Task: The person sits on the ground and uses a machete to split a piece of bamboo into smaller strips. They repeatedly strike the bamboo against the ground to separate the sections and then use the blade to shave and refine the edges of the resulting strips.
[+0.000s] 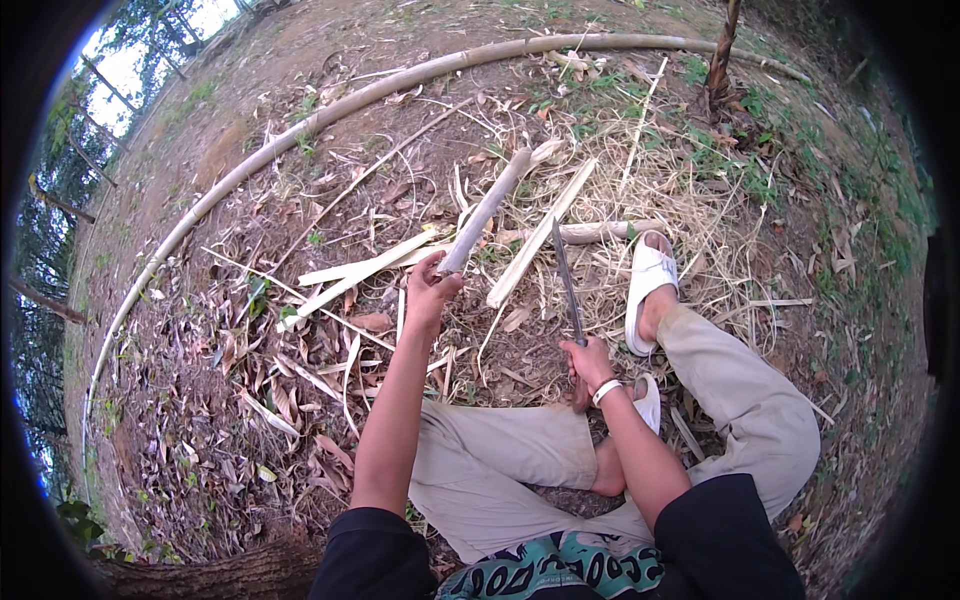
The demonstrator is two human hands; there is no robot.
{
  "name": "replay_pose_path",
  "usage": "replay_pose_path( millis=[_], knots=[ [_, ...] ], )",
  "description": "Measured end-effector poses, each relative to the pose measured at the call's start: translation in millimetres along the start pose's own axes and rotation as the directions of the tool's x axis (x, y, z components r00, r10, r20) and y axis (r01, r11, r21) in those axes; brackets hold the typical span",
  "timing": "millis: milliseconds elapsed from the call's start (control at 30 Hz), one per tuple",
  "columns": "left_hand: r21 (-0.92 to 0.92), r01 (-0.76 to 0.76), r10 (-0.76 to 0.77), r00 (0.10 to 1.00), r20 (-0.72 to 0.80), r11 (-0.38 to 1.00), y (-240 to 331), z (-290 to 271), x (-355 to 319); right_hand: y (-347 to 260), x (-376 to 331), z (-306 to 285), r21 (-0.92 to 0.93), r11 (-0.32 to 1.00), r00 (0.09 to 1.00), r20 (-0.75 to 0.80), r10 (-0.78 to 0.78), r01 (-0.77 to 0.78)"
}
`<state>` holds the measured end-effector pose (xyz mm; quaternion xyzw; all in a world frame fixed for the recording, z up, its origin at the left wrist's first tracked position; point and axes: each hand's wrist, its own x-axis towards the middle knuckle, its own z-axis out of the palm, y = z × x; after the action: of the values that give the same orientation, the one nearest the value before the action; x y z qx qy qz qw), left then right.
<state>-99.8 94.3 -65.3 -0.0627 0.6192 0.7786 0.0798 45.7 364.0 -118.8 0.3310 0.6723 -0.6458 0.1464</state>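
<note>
My left hand [432,292] is closed around the near end of a greyish split bamboo piece [490,205], which points away and slightly right. In my right hand [590,362] is the handle of a long, narrow-bladed knife [567,280], its dark blade pointing forward. Between the two lies a pale split bamboo strip [540,235], apart from the blade in this view. More pale bamboo strips [365,275] rest on the ground left of my left hand. A round bamboo length [600,232] lies crosswise beyond the knife, partly hidden behind the pale strip.
A long bamboo pole [330,115] curves across the far and left ground. Thin shavings [700,215] cover the ground at right, dry leaves [290,390] at left. My white sandal [648,290] is near the blade. A thin trunk [720,65] stands far right; a log [210,572] lies lower left.
</note>
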Motion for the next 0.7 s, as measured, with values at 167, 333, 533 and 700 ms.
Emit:
replay_pose_path(
  millis=[167,333,533,700],
  knots=[
    [-0.292,-0.149,0.116,0.985,-0.129,0.945,24.8,-28.4,-32.6,7.0,7.1,-2.6,0.015,1.000,0.999,-0.037,-0.018,0.019],
    [-0.229,-0.438,0.375,0.886,-0.272,0.869,73.7,-71.4,-131.7,12.9,11.9,-1.3,-0.131,0.987,0.991,-0.086,-0.104,0.092],
    [0.101,-0.395,0.406,0.856,-0.321,0.913,87.3,-108.5,-222.2,-1.9,-7.3,24.8,-0.475,0.826,0.892,-0.164,-0.422,0.304],
    [0.277,-0.215,0.307,0.884,-0.353,0.937,84.3,-105.2,-230.7,-37.4,-39.4,43.8,-0.491,0.681,0.801,0.062,-0.595,0.543]
  ],
)
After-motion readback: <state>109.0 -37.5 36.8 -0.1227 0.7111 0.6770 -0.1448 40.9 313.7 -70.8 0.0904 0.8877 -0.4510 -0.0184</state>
